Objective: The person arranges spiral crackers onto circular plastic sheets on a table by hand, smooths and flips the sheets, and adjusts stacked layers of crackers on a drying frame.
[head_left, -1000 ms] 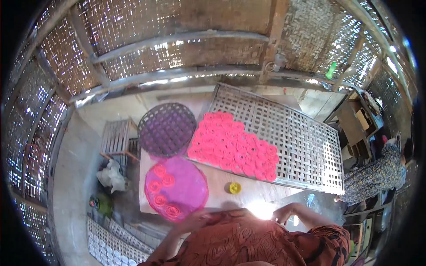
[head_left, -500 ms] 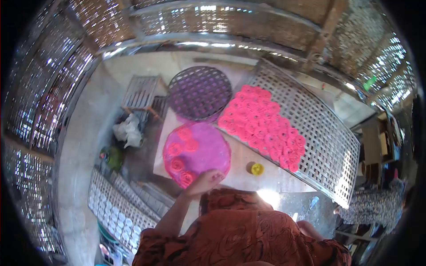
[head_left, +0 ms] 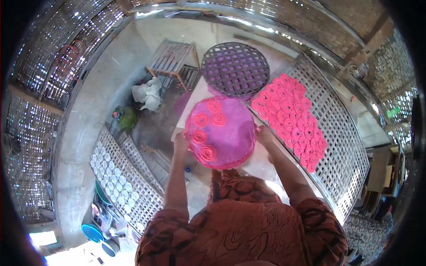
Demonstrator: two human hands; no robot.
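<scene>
5 pink coils [head_left: 200, 119] on purple tray [head_left: 231, 125]; left hand [head_left: 181, 140], right hand [head_left: 264, 134] clamped on opposite edges.

A slatted bench [head_left: 170, 56] is standing at eleven o'clock. A white bag [head_left: 148, 94] is lying at ten and a green tank [head_left: 127, 119] is sitting at nine, while a woven rack [head_left: 147, 201] is holding white discs [head_left: 122, 179] at eight.

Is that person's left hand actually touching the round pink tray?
Touching. The head view shows the left hand meeting the pink tray at its edge, no gap visible.
</scene>
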